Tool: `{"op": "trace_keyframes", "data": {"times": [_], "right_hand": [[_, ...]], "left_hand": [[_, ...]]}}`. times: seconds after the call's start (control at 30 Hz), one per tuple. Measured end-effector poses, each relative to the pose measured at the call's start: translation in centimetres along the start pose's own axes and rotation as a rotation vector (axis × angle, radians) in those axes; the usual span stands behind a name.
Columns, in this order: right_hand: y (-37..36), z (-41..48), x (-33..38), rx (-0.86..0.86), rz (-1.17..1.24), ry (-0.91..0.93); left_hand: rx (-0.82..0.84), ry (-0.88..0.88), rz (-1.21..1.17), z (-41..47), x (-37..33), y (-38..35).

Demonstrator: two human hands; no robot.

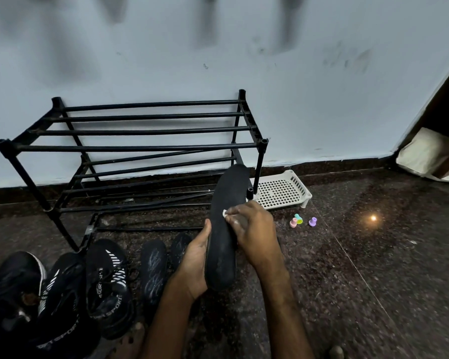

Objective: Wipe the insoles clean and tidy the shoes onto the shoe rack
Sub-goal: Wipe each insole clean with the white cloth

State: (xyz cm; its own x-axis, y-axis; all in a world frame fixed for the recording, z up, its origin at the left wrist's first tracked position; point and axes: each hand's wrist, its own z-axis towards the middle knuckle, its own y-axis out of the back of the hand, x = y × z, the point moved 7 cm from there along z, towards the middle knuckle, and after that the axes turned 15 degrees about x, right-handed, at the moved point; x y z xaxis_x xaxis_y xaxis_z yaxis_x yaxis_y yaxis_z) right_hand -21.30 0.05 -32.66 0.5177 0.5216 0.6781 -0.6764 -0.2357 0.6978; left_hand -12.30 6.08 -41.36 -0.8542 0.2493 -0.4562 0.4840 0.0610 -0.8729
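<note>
- Head view: the left hand has its grip curled round the heel end of the black insole, holding it above the floor before the shoe rack.
- The right hand pinches a small white wipe against the insole's middle.
- The insole looks light, thin and bendy, so holding it at the heel suits it.
- Shoes wait on the floor. A white tray lies at the floor's far edge, with coloured pieces beside it, not inside.

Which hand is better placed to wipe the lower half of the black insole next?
Right, most likely. The right hand presses the small white wipe on the insole near its middle, so it need only slide down. The left hand grips the insole's edge and holds it up.
</note>
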Motion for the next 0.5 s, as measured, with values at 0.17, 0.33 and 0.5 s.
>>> {"op": "trace_keyframes", "data": {"times": [0.17,0.33,0.5], "right_hand": [[-1.8,-0.8,1.2,0.344,0.146,0.09],[0.4,0.4,1.0,0.053,0.001,0.029],[1.0,0.4,0.2,0.102,0.061,0.05]], "left_hand": [[-0.009,0.052,0.013,-0.7,0.4,-0.7],[0.061,0.063,0.061,-0.9,0.3,-1.5],[0.064,0.111,0.129,-1.3,0.6,-1.9]]}}
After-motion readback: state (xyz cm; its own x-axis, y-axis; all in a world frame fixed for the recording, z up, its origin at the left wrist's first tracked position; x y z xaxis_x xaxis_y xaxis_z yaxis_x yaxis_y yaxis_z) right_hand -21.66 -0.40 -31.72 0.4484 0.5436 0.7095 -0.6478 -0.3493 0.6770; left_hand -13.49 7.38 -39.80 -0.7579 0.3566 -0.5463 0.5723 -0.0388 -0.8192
